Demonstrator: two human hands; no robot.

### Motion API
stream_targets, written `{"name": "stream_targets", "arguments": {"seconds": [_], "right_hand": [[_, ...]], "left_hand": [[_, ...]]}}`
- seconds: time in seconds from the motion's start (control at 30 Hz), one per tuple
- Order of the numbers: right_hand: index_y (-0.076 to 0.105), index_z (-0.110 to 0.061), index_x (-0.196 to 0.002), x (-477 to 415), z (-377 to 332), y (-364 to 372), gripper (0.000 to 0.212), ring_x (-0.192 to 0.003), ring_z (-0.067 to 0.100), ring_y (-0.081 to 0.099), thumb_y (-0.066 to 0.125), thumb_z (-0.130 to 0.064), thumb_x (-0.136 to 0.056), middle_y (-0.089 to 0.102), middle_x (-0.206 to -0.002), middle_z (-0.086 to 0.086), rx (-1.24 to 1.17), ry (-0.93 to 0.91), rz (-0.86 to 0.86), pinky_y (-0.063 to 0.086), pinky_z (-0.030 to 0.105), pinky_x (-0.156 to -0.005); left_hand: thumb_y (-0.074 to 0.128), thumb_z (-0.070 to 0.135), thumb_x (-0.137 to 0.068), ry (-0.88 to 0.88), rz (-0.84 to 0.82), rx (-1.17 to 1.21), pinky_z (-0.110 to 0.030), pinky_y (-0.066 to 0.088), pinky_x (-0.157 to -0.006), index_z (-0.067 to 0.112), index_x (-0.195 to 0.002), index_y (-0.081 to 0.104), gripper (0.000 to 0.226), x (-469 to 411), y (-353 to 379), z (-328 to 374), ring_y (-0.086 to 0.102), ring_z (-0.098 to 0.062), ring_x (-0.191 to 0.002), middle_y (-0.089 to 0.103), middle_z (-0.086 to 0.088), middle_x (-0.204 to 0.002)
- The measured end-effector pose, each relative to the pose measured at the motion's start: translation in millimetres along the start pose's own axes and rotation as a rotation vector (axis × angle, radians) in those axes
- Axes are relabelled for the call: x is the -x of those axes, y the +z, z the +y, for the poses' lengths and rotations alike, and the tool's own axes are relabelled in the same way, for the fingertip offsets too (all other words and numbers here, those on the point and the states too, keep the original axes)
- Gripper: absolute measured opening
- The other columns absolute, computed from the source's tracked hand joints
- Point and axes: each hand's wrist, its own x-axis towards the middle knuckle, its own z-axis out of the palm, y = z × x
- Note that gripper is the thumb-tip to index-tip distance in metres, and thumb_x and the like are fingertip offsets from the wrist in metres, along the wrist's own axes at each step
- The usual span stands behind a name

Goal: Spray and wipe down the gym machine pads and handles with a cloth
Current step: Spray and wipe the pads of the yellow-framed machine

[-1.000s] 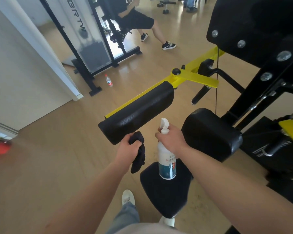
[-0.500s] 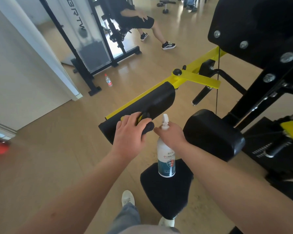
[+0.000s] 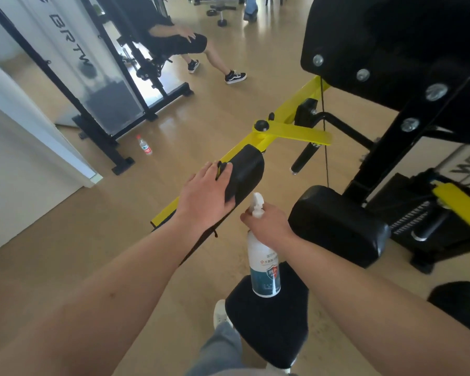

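Bottle (image 3: 263,267) upright (nozzle topmost), right hand (image 3: 269,226) gripping neck.

Spray bottle (image 3: 263,267) right of arm pad (image 3: 246,172)

The left hand (image 3: 204,196) presses a black cloth (image 3: 229,192) flat onto the long pad (image 3: 248,166); just right of that pad, the right hand (image 3: 269,226) grips the spray bottle (image 3: 263,267) by its neck.

matt black vinyl pad (image 3: 248,169), glossy yellow metal arm (image 3: 293,104), white plastic spray btl (image 3: 262,263), shiny wood floor (image 3: 201,126).
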Motion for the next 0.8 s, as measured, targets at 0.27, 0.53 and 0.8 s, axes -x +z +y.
{"name": "stream_targets", "arguments": {"seconds": [0.27,0.53,0.8], "right_hand": [[0.05,-0.031,-0.11,-23.6,-5.6,6.2,0.025,-0.092,0.023,0.065,0.067,-0.04,-0.094,0.062,-0.1,0.001,-0.22,0.176,0.112,0.059,0.046,-0.088],[0.052,-0.03,-0.13,-31.4,-2.9,8.1,0.039,-0.09,0.017,0.063,0.066,-0.041,-0.095,0.059,-0.099,-0.006,-0.196,0.193,0.157,0.059,0.043,-0.087],[0.054,-0.028,-0.131,-8.3,0.6,11.0,0.041,-0.087,0.018,0.063,0.068,-0.039,-0.094,0.061,-0.098,-0.003,-0.07,0.114,0.176,0.058,0.038,-0.078]], "left_hand": [[0.062,0.041,-0.091,0.218,-0.005,0.166,-0.045,0.048,-0.089,0.022,-0.145,0.051,0.059,-109.2,13.8,20.6,0.059,-0.034,-0.114,0.059,-0.008,-0.129],[0.059,0.041,-0.089,0.334,-0.009,0.159,-0.039,0.039,-0.083,0.031,-0.104,0.072,0.022,-144.8,19.0,32.6,0.057,-0.032,-0.108,0.065,0.003,-0.112],[0.055,0.043,-0.091,0.36,-0.048,0.222,-0.049,0.046,-0.096,0.037,-0.107,0.071,0.023,-51.5,14.8,-14.2,0.041,-0.037,-0.142,0.04,0.004,-0.161]]}}
